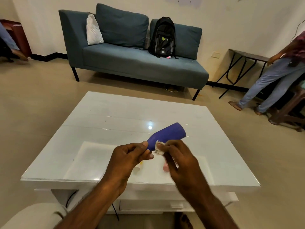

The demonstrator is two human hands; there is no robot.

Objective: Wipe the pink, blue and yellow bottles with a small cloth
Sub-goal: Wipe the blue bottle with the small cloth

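My left hand grips the neck end of the blue bottle, which is held tilted above the white table with its base pointing up and to the right. A small pale cloth is pinched in my right hand and pressed against the bottle's lower side. Below my hands, a bit of the pink bottle shows on the table, mostly hidden by my right hand. A trace of yellow peeks out under my left hand; the yellow bottle is otherwise hidden.
A blue sofa with a black backpack stands beyond the table. A person in jeans stands at the right beside a dark folding table. Another person's leg is at the far left.
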